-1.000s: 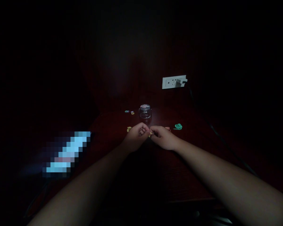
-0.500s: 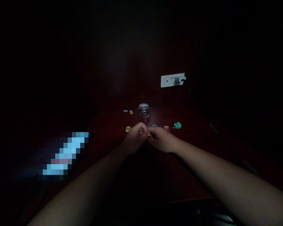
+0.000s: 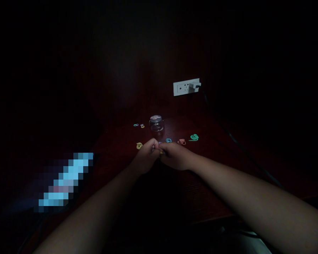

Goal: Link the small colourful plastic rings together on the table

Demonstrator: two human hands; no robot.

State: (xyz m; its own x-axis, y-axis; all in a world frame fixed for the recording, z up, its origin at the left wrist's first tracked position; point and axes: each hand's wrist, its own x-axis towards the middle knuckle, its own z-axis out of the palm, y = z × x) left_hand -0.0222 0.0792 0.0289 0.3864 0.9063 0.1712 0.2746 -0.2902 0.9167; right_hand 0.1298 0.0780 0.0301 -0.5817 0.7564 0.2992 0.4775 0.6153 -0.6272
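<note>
"Hands meet over the dark red table [image 3: 212, 151]. What shows between them?"

"A small yellow piece [image 3: 162, 152], just on the near side of where the fingertips meet. Most of it is hidden."

"Which hand is nearer to it?"

"The right hand [image 3: 176, 155] seems so: its thumb and finger appear to pinch the piece. The left hand [image 3: 148, 155] is curled up against it; whether that grip also presses on the piece cannot be told."

"And its long axis?"

"Too little shows to say."

"What lies around the hands?"

"A yellow looped bundle [image 3: 139, 145] just beyond the left hand; past the right one, a blue looped bundle [image 3: 169, 140], a coral-pink looped bundle [image 3: 181, 141] and a green coiled bundle [image 3: 194, 137], in that order rightward. Farther back, a clear round jar with a pale patterned lid [image 3: 156, 124] stands upright."
</note>
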